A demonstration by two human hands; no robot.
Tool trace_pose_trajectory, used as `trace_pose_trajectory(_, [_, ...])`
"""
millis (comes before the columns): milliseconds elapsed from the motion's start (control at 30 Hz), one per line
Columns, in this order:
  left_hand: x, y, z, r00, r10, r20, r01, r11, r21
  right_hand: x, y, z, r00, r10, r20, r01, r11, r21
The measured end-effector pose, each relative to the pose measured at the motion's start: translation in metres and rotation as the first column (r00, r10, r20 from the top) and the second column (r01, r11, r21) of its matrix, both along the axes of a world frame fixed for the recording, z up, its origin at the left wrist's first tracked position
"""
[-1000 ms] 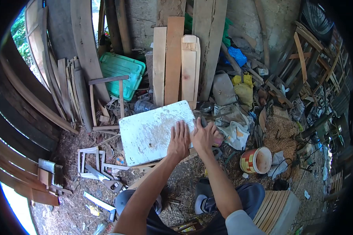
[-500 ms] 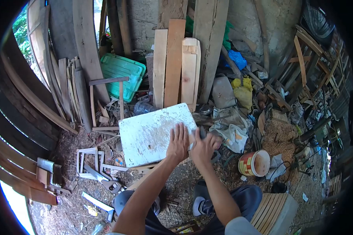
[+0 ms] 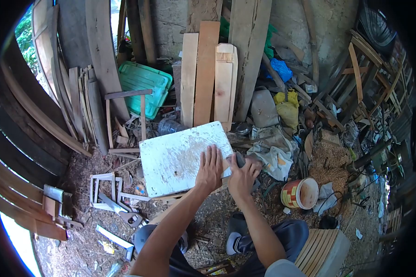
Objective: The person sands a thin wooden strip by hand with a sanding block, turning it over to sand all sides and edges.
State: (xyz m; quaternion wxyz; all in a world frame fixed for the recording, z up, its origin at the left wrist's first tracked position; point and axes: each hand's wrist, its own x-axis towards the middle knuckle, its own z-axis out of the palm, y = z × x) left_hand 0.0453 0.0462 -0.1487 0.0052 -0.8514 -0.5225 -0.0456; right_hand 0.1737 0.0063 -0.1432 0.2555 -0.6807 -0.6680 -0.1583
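A scuffed white board [image 3: 171, 161] lies flat and slightly turned in front of me, dark smears over its top. My left hand [image 3: 210, 170] presses down near its right side, fingers stretched out flat. From beside those fingers a small light-brown wooden piece [image 3: 225, 166] shows, mostly covered by the hand. My right hand [image 3: 243, 177] is closed on a dark grey piece [image 3: 239, 159], which looks like sandpaper, at the board's right edge against the wood. Its full shape is hidden by the fingers.
Wooden planks [image 3: 205, 74] lean on the back wall beside a green plastic lid [image 3: 145, 87]. A handsaw [image 3: 120, 208] and small wooden frames [image 3: 107, 184] lie at left. A bucket [image 3: 300, 193] stands at right, near a slatted wooden piece [image 3: 320, 249]. Wood shavings cover the ground.
My right hand, blurred by motion before, is now sharper and has shifted slightly with the dark grey piece. My left hand and the white board stay nearly where they were.
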Motion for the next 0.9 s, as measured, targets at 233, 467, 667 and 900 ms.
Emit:
trace_pose_trajectory(233, [-0.005, -0.001, 0.001, 0.996, -0.030, 0.080, 0.032, 0.999, -0.024, 0.009, 0.046, 0.003, 0.996, -0.005, -0.084, -0.008, 0.989, -0.149])
trace_pose_trajectory(467, [-0.014, 0.010, -0.011, 0.966, -0.136, 0.222, 0.130, 0.991, 0.039, 0.006, 0.020, 0.002, 0.994, -0.007, -0.110, -0.011, 0.986, -0.165])
trace_pose_trajectory(667, [-0.008, 0.008, -0.023, 0.918, -0.033, 0.395, 0.009, 0.998, 0.061, -0.001, 0.019, 0.011, 0.997, -0.057, -0.049, 0.050, 0.989, -0.136])
trace_pose_trajectory(900, [-0.003, 0.009, -0.023, 0.959, 0.082, 0.272, -0.088, 0.996, 0.011, -0.004, 0.032, 0.015, 0.995, -0.088, -0.040, 0.081, 0.984, -0.162])
